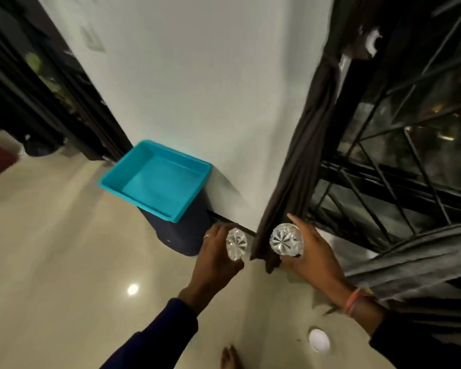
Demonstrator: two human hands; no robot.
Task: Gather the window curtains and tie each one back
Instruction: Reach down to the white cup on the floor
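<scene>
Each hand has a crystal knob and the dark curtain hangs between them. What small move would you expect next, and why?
Probably bringing the two knobs together around the curtain. The left hand holds one crystal knob left of the gathered fabric's lower end, and the right hand holds the other knob on its right. The knobs are apart, so the tie is not yet closed.

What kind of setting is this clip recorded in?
Probably a room in a home: a glossy tiled floor, a dark curtain beside a window with a metal grille, and a turquoise tray against the white wall.
</scene>
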